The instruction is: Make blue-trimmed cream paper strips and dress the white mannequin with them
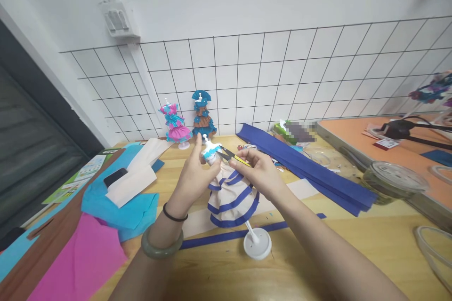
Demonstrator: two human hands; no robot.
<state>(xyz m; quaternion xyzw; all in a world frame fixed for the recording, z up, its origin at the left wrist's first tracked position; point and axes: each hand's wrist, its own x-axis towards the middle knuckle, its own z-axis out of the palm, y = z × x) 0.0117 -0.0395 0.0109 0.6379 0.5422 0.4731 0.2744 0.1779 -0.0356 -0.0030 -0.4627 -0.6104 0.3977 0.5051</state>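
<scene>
A small white dress form (207,140) tilts above the table, with a blue scalloped strip (212,151) across its chest. Its cream skirt (226,197) has dark blue bands, and the round white base (257,243) points toward me. My left hand (197,169) grips the form at the bodice, thumb raised beside the neck; some of its fingers are hidden behind. In my right hand (259,169) are thread snips (237,156) with yellow handles and dark blades. The blade tips are at the blue strip on the chest; whether they touch it I cannot tell.
Two dressed forms, one pink and blue (178,127), one teal and brown (203,115), stand by the tiled wall. Blue crepe paper (303,169) lies right, turquoise (116,207) and pink sheets (81,258) left. A phone (115,177) rests there; a tape roll (395,178) lies right.
</scene>
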